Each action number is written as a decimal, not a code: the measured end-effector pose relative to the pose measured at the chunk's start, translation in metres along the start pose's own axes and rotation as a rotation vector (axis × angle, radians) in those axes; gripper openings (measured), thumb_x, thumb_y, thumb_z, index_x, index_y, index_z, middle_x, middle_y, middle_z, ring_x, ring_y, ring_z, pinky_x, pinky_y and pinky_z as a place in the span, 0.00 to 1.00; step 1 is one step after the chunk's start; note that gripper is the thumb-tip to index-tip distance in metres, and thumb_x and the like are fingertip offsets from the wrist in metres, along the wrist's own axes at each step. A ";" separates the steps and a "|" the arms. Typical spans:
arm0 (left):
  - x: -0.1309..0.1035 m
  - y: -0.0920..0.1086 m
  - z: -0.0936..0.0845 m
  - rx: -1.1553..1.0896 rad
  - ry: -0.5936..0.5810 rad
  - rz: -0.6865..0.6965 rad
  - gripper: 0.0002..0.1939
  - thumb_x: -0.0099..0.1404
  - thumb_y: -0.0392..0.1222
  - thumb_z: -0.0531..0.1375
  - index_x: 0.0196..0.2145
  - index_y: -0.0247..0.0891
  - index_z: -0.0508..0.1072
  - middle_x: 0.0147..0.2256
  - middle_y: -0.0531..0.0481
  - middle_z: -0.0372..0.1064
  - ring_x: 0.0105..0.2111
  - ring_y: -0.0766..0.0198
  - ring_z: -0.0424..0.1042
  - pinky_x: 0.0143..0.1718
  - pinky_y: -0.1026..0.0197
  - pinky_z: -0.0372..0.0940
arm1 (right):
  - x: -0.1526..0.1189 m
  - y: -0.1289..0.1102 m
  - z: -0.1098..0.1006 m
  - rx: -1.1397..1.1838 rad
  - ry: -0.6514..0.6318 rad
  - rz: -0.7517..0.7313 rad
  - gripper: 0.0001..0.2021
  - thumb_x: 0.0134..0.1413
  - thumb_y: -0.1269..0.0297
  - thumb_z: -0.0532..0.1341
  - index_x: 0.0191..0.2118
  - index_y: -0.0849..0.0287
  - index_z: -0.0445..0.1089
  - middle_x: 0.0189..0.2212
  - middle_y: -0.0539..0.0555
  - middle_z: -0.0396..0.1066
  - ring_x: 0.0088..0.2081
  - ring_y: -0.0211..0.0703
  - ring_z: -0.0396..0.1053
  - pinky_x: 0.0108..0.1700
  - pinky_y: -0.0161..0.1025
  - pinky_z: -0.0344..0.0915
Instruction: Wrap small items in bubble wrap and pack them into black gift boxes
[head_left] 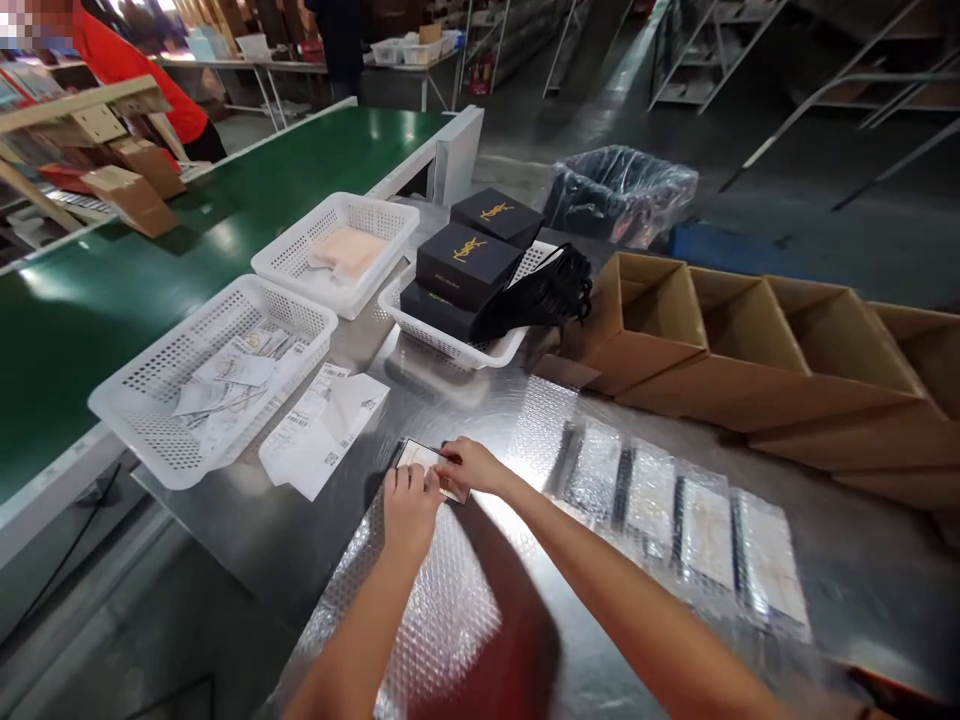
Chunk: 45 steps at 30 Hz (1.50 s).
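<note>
Both hands are on a small flat white box with a dark edge (416, 456), over the metal table. My left hand (409, 508) lies along its near left side with the fingers bent onto it. At its right end my right hand (475, 466) pinches it between thumb and fingers. Some of its face is covered by the fingers. Under my forearms a sheet of bubble wrap (442, 600) is spread out. To the left lie white printed paper slips (324, 430). Several bubble-wrapped flat packs (705, 530) sit in a row on the right.
A white basket (154, 400) holds paper packets; another white basket (281, 262) holds pinkish packs. Black gift boxes (466, 265) fill a third basket. Open cardboard cartons (750, 350) line the right. A green conveyor (247, 225) runs behind, with a person in a red top (146, 75) beyond it.
</note>
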<state>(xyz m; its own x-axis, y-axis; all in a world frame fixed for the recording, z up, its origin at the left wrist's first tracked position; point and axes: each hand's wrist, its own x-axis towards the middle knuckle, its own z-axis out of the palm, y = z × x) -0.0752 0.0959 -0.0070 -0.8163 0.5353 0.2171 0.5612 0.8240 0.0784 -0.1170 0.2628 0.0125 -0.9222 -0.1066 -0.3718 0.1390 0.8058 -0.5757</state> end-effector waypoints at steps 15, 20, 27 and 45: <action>-0.010 -0.038 0.012 -0.122 0.128 0.350 0.24 0.68 0.31 0.52 0.61 0.30 0.65 0.56 0.37 0.72 0.60 0.53 0.67 0.64 0.43 0.59 | -0.067 -0.033 0.074 -0.322 0.512 -0.142 0.10 0.62 0.76 0.56 0.40 0.58 0.74 0.33 0.56 0.70 0.36 0.47 0.65 0.39 0.42 0.63; -0.043 -0.039 0.028 -0.132 0.351 0.306 0.17 0.70 0.29 0.50 0.53 0.31 0.71 0.54 0.36 0.74 0.59 0.54 0.69 0.59 0.47 0.68 | -0.088 -0.038 0.100 -0.414 0.555 -0.207 0.13 0.64 0.75 0.53 0.45 0.60 0.74 0.35 0.58 0.72 0.35 0.48 0.66 0.39 0.44 0.66; -0.046 -0.040 0.033 -0.296 0.264 0.217 0.13 0.69 0.31 0.55 0.45 0.40 0.77 0.45 0.42 0.78 0.55 0.53 0.73 0.58 0.43 0.69 | -0.075 -0.030 0.053 -0.083 0.275 -0.162 0.10 0.62 0.72 0.57 0.44 0.57 0.75 0.39 0.56 0.75 0.41 0.46 0.70 0.44 0.41 0.67; -0.134 0.023 -0.007 -0.326 0.034 -0.341 0.27 0.62 0.25 0.51 0.59 0.31 0.68 0.59 0.35 0.69 0.61 0.48 0.65 0.61 0.40 0.63 | -0.080 -0.038 0.101 -0.153 0.148 -0.159 0.23 0.55 0.67 0.61 0.57 0.60 0.65 0.54 0.61 0.68 0.50 0.53 0.65 0.51 0.46 0.62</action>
<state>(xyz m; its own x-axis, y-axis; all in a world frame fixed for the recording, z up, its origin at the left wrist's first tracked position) 0.0479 0.0424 -0.0271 -0.9597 0.2330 0.1571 0.2796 0.8474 0.4513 -0.0122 0.1817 -0.0094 -0.9724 -0.1618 -0.1679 -0.0581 0.8655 -0.4975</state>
